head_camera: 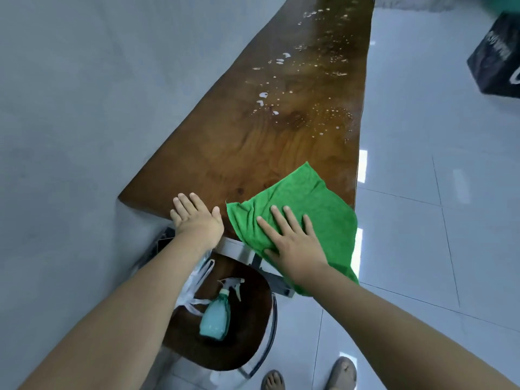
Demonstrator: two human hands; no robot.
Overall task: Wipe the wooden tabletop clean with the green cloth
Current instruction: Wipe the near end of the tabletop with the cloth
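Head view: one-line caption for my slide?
Right hand presses green cloth on wooden tabletop; left hand braces; droplets ahead.

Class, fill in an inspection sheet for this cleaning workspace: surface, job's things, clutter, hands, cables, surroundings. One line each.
Surface: long wooden tabletop, near end looks dry; white foamy droplets scattered over the middle and far part.
Job's things: green cloth spread on the near right corner, partly hanging over the edge.
Clutter: teal spray bottle lying on a wooden stool below the table end, beside a clear plastic bag.
Hands: left hand flat and open on the table's near edge; right hand pressed flat on the cloth.
Cables: nothing seen.
Surroundings: grey wall on the left, glossy tiled floor, black box far right.
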